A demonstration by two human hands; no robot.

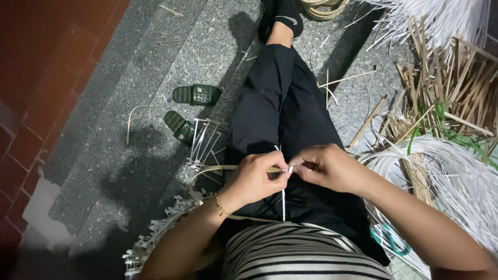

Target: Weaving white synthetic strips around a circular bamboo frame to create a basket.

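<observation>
Here, thin white strip (pixel 283 199) runs upright over the lap, passing between both hands' fingertips. Left hand (pixel 254 179) pinched narrow on the strip and on a curved tan cane hoop (pixel 207 170). Right hand (pixel 329 167) pinched shut on the strip just beside the left. Green sandals (pixel 196 95) lie well left of the hoop.
</observation>
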